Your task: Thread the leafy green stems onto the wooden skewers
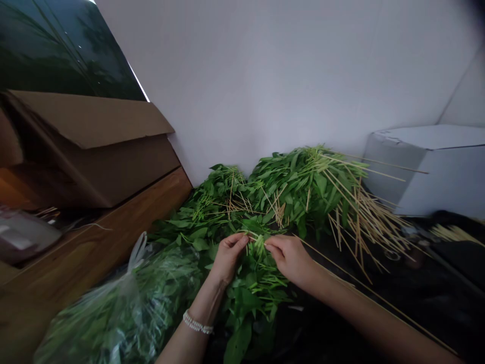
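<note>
Close together at the middle of the view, my two hands pinch a small bunch of pale green stems [259, 245]. My left hand [228, 257], with a white beaded bracelet at the wrist, is closed on the left side of the stems. From the right, my right hand [291, 259] grips them between thumb and bent fingers. What lies inside the fingertips is partly hidden. Loose leafy greens [248, 290] spread just below both hands. A long thin bamboo stick [397, 308] runs past my right forearm toward the lower right; whether I hold it, I cannot tell.
Leafy greens on bamboo sticks [303, 177] are heaped against the white wall [265, 76]. A clear plastic bag of greens [129, 303] sits at lower left. Beyond it are a wooden ledge [151, 202] and a cardboard box [125, 172]. A white box [435, 167] stands right.
</note>
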Demonstrator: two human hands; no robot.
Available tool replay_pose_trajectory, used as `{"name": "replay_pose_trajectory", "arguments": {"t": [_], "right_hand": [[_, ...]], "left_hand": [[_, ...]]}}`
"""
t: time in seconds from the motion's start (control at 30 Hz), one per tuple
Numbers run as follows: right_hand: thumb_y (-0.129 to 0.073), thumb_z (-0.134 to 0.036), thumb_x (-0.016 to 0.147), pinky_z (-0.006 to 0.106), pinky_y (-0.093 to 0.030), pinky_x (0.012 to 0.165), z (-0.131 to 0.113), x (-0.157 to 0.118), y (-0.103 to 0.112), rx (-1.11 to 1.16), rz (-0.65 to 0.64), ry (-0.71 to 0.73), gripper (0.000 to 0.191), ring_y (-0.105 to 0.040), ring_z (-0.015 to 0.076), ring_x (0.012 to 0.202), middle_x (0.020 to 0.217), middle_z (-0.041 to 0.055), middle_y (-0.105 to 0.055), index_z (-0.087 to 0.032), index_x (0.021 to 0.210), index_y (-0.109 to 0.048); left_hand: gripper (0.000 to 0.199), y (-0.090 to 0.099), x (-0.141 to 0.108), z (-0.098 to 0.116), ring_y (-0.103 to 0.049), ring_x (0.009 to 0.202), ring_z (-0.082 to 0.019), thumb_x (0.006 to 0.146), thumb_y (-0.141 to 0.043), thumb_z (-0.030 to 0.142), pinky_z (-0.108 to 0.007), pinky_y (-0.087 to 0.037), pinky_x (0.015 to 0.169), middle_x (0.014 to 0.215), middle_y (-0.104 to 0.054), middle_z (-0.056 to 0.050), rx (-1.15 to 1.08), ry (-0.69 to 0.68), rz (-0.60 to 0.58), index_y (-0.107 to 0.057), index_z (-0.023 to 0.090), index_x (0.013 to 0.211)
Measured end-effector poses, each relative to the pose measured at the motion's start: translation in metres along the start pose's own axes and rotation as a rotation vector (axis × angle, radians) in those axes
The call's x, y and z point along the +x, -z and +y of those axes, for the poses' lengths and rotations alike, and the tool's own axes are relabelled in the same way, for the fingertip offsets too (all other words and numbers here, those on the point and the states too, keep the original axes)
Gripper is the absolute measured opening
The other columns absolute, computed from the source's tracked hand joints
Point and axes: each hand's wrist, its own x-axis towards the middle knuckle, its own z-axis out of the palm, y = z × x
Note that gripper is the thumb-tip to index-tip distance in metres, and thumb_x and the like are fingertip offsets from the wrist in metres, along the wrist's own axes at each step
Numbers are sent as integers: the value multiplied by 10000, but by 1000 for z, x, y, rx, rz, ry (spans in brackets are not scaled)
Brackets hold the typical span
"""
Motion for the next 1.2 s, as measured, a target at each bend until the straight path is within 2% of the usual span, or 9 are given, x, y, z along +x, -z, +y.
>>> {"name": "replay_pose_trajectory", "arguments": {"t": [0.23,0.37,0.47,0.63,0.83,0.97,1.03,1.1,1.2], "right_hand": [[-482,-87,866,240,-379,656,-2,1,-1,31,-9,-8,209,-560,140,678,730,21,-635,-171,743,-629],[-485,-104,865,241,-383,647,-4,2,1,20,-6,-1,209,-560,140,667,724,21,-638,-174,744,-640],[-485,-132,868,236,-392,624,-7,6,11,35,24,-21,204,-557,133,622,689,12,-636,-177,764,-654],[-512,-263,876,232,-416,560,-7,16,41,140,217,-153,188,-563,128,552,631,-5,-632,-183,831,-676],[-556,-370,867,221,-385,451,-13,23,77,292,543,-216,223,-480,97,462,662,-5,-615,-175,897,-660],[-577,-386,858,216,-376,426,-15,25,89,323,630,-205,227,-479,95,464,674,4,-615,-176,900,-655],[-582,-390,856,217,-373,421,-14,26,91,327,645,-198,224,-476,96,465,676,4,-613,-182,895,-656],[-586,-396,853,222,-375,420,-13,26,91,328,643,-200,226,-474,97,462,673,3,-614,-186,895,-657],[-587,-402,850,230,-389,429,-13,26,87,329,612,-211,237,-479,101,461,663,4,-615,-181,893,-661]], "left_hand": [[228,-8,-6,1,-612,673,-128,631,-836,333,-222,-465,696,729,-721,-28,166,-11,-10,-767,144,738],[273,-11,-7,1,-628,699,-148,610,-844,361,-237,-475,711,773,-732,-39,178,-35,15,-772,150,769],[346,-9,-6,3,-646,706,-162,641,-811,435,-250,-489,714,771,-736,-46,157,-43,24,-771,158,846],[442,-1,-2,3,-657,805,-209,749,-687,534,-288,-497,728,847,-727,-74,170,-127,49,-738,148,956],[291,-4,-3,-4,-597,892,-178,810,-660,432,-268,-452,814,918,-655,-37,345,-270,65,-636,186,962],[201,-9,-9,-1,-552,1058,-208,838,-638,340,-323,-436,886,1150,-586,-71,523,-457,64,-552,216,970],[143,-10,-12,2,-510,1136,-230,831,-645,292,-371,-405,944,1222,-543,-80,662,-567,78,-572,221,932],[68,-11,-15,4,-488,1157,-247,803,-677,257,-412,-361,996,1193,-559,-78,840,-621,-17,-636,217,840],[19,-14,-18,5,-462,1178,-265,774,-708,226,-445,-328,1030,1201,-587,-69,1050,-594,-300,-718,241,781]]}}
